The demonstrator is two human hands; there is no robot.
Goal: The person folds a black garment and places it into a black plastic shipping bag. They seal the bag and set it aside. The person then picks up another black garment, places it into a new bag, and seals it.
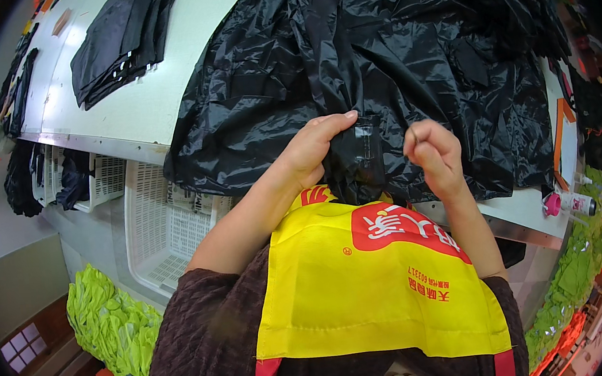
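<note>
A large, shiny black garment [404, 52] lies crumpled over the table in front of me. My left hand [313, 145] grips its near edge, thumb stretched along the cloth beside a dark rectangular patch with pale stitch-like marks [364, 142]. To the right, my right hand [434, 153] is raised just above the fabric with the fingers curled into a pinch. Whatever is between those fingertips is too small to name. The garment's lower edge reaches my yellow apron [355, 285].
At the far left, a stack of folded black cloth pieces [120, 42] rests on the white table [89, 129]. White plastic baskets [145, 226] stand below its edge. Bright green cloth [110, 325] is heaped at lower left. A small bottle [578, 204] is by the right table edge.
</note>
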